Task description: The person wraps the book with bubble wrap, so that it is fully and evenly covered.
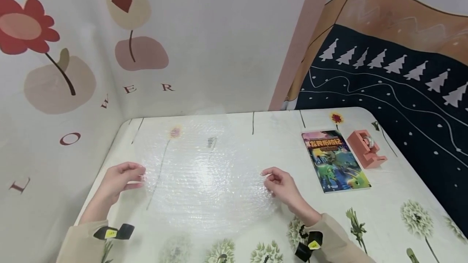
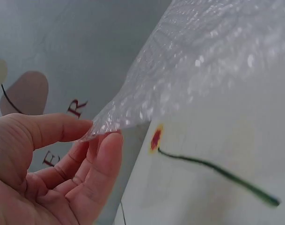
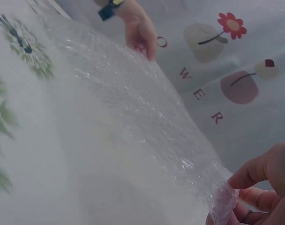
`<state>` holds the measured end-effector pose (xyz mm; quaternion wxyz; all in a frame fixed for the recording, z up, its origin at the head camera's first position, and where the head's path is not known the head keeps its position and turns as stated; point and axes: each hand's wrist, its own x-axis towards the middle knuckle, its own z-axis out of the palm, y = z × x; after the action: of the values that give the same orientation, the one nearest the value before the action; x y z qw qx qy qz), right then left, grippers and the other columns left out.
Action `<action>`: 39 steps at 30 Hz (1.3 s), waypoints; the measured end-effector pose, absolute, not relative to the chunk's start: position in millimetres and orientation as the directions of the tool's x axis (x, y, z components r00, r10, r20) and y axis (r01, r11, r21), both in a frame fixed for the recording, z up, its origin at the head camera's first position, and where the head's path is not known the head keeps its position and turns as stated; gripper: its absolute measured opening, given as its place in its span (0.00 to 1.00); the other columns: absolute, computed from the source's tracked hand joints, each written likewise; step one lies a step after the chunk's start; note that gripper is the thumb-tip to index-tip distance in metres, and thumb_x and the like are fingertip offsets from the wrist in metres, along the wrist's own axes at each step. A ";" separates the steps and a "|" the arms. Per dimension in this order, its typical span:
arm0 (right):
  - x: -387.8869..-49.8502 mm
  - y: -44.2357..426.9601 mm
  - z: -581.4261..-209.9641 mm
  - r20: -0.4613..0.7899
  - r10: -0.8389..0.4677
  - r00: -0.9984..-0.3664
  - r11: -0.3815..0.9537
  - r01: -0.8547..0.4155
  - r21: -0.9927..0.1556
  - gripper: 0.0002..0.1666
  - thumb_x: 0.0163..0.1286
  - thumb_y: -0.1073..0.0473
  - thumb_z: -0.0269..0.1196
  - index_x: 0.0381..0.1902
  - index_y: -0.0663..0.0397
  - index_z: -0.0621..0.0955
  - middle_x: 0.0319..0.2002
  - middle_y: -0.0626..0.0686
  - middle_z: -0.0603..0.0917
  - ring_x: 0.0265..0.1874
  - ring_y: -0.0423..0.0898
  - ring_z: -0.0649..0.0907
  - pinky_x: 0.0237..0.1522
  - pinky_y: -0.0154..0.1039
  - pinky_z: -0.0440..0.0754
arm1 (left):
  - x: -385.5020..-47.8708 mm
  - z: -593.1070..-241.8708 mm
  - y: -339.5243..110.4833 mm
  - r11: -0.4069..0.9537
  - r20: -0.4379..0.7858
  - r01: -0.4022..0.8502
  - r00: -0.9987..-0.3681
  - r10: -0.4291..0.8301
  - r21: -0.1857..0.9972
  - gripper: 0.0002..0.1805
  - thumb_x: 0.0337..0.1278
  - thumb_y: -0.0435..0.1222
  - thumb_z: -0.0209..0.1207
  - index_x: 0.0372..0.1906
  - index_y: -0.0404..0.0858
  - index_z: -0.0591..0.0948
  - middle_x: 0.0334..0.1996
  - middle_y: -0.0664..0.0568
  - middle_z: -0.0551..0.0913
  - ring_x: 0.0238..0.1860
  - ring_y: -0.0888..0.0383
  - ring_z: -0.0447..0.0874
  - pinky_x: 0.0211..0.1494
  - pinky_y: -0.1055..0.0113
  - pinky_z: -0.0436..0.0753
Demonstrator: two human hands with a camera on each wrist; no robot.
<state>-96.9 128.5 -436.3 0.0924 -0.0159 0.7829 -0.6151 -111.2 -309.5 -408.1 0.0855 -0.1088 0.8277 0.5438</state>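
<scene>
A clear sheet of bubble wrap spreads between my two hands above the table, and the printed flowers show through it. My left hand pinches its left edge between thumb and fingers; in the left wrist view the bubble wrap rises away from that grip. At the right edge, my right hand pinches the sheet with thumb and fingers. The right wrist view has the bubble wrap stretched slantwise from the right hand to the left hand at the far side.
On the right of the table lies a colourful book. Beside it stands a pink tape dispenser with a roll of tape. Printed cloth walls rise behind the table and along its left side.
</scene>
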 end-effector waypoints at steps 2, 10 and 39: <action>-98.3 138.0 -435.0 -0.123 -0.123 -0.985 0.253 0.089 -0.963 0.14 0.59 0.74 0.56 0.44 0.66 0.78 0.26 0.53 0.78 0.19 0.39 0.73 0.19 0.30 0.74 | -107.1 -407.7 -302.6 0.372 -0.252 -0.262 -0.965 -0.078 0.890 0.16 0.62 0.36 0.57 0.44 0.25 0.74 0.31 0.57 0.80 0.32 0.65 0.80 0.38 0.67 0.84; -104.1 172.7 -433.5 -0.104 -0.083 -0.991 0.308 0.074 -0.949 0.14 0.62 0.72 0.57 0.46 0.67 0.78 0.27 0.54 0.78 0.20 0.39 0.74 0.21 0.31 0.75 | -95.3 -407.2 -273.2 0.306 -0.256 -0.254 -0.966 -0.036 0.918 0.10 0.61 0.34 0.58 0.39 0.28 0.76 0.28 0.55 0.82 0.30 0.62 0.82 0.36 0.66 0.84; -133.2 274.2 -429.7 0.056 -0.102 -0.993 0.607 -0.106 -0.788 0.13 0.65 0.70 0.58 0.47 0.67 0.80 0.37 0.61 0.81 0.30 0.38 0.75 0.29 0.32 0.75 | -64.3 -441.9 -171.5 0.104 -0.377 -0.366 -0.920 0.107 0.925 0.05 0.57 0.31 0.60 0.31 0.32 0.77 0.29 0.46 0.85 0.31 0.55 0.85 0.37 0.62 0.85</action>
<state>-133.2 274.2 -429.7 -0.0026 -0.0579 0.8963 -0.4395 -64.3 -171.5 -441.9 0.1787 -0.0898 0.7212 0.6632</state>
